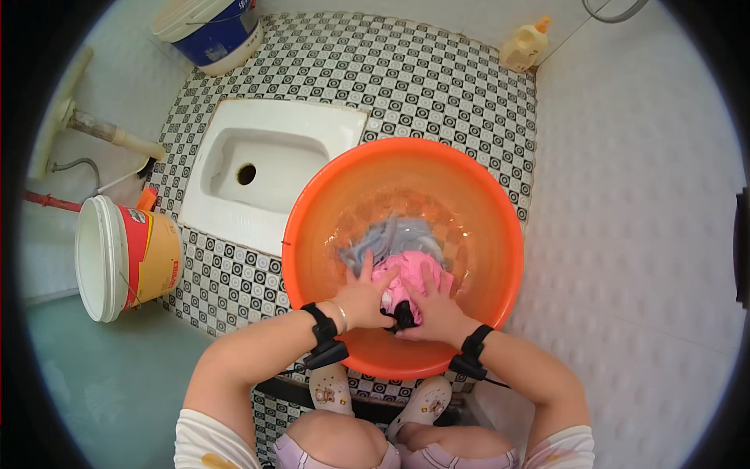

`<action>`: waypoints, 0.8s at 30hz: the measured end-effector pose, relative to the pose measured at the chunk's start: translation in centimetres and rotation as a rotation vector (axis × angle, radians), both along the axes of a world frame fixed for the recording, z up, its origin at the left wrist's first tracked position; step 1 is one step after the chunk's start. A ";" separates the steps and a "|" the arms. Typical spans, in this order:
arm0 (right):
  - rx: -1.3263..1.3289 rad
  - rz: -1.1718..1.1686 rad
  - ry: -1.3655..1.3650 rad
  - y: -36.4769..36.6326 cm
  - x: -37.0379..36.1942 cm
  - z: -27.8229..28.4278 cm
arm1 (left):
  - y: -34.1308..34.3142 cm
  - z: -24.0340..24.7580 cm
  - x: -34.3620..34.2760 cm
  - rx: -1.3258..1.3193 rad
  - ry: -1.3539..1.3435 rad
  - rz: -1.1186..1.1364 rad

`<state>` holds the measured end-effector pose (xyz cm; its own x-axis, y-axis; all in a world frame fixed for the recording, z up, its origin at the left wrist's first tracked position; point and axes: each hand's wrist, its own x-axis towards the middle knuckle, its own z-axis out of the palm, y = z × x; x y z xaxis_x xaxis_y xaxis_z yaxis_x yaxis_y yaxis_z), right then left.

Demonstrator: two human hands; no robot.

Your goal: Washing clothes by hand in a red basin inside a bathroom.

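Note:
A bunched pink cloth (412, 271) with a black part (404, 315) at its near end lies in the orange basin (500, 273). My left hand (366, 299) grips it from the left, fingers spread over the fabric and thumb by the black part. From the right, my right hand (439, 313) clasps the same bundle, its fingers over the top. Just beyond them a wet grey-blue cloth (402, 234) sits in shallow water. The underside of the pink bundle is hidden.
A white squat toilet (289, 117) lies beyond the basin's left side. A red and yellow bucket (152, 258) rests tipped on its side at left. At the back stand a blue and white bucket (223, 39) and a yellowish bottle (523, 48). A white wall (625, 234) rises at right.

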<state>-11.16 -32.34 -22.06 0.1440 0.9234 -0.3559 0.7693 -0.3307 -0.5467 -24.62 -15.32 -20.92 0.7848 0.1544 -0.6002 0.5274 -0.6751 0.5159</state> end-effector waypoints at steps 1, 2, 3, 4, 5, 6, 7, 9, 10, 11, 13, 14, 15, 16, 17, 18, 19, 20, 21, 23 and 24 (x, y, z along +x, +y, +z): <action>-0.106 0.040 -0.033 0.1 -1.3 0.0 | -0.5 -1.6 -1.1 -0.220 0.048 0.027; -0.212 0.079 -0.073 0.0 -2.2 0.0 | -1.5 -1.9 -1.2 -0.227 0.057 0.031; -0.246 0.126 -0.103 -0.3 -2.6 -0.7 | -2.5 -2.0 -0.4 -0.099 0.181 -0.026; -0.248 0.124 -0.106 0.0 -2.5 -1.6 | -3.2 -2.4 0.0 0.030 0.304 -0.082; -0.252 0.107 -0.161 0.2 -2.3 -2.5 | -3.3 -4.4 -0.3 0.165 0.197 -0.141; -0.254 0.091 -0.215 0.4 -2.1 -3.3 | -2.4 -5.5 0.2 0.164 0.196 -0.141; -0.186 0.025 -0.133 0.8 -1.4 -4.4 | -1.0 -6.4 1.2 0.057 0.196 -0.085; -0.198 -0.034 -0.134 2.2 -0.7 -5.0 | 0.7 -7.4 2.5 -0.039 0.142 0.008; -0.225 -0.030 -0.135 2.9 -0.1 -4.6 | 1.4 -7.3 2.7 -0.035 0.138 0.006; -0.222 -0.035 -0.140 3.2 1.0 -4.4 | 2.4 -5.3 3.6 -0.164 0.212 0.035; -0.163 0.143 -0.043 3.8 2.9 -3.3 | 5.1 -6.1 2.6 -0.261 0.148 -0.004; -0.182 -0.049 0.285 5.8 4.0 -1.1 | 7.3 -7.9 0.9 -0.419 0.050 0.172; -0.215 -0.254 0.602 7.6 5.9 0.8 | 8.9 -9.0 0.7 -0.586 -0.063 0.335; -0.054 -0.422 0.401 6.5 8.6 -0.7 | 9.6 -6.6 3.5 -0.625 0.040 0.551; 0.123 -0.550 0.219 6.5 9.7 -3.3 | 10.2 -8.3 3.5 -0.230 -0.142 0.684; 0.120 -0.562 0.203 5.8 11.3 -6.1 | 9.0 -9.1 4.4 -0.244 -0.150 0.671; 0.038 -0.642 0.251 5.4 13.4 -8.9 | 7.7 -9.5 6.2 -0.080 -0.235 0.630; -0.021 -0.692 0.531 7.8 12.0 -8.4 | 8.6 -10.2 5.3 0.132 -0.290 0.616; -0.092 -0.755 0.781 10.3 10.7 -7.1 | 9.5 -12.1 4.1 -0.127 -0.201 0.680; -0.095 -0.653 0.697 10.7 8.7 -5.6 | 7.2 -10.0 5.6 -0.624 -0.170 0.664; -0.090 -0.539 0.621 10.5 8.2 -5.2 | 6.1 -9.2 5.6 -0.833 -0.126 0.621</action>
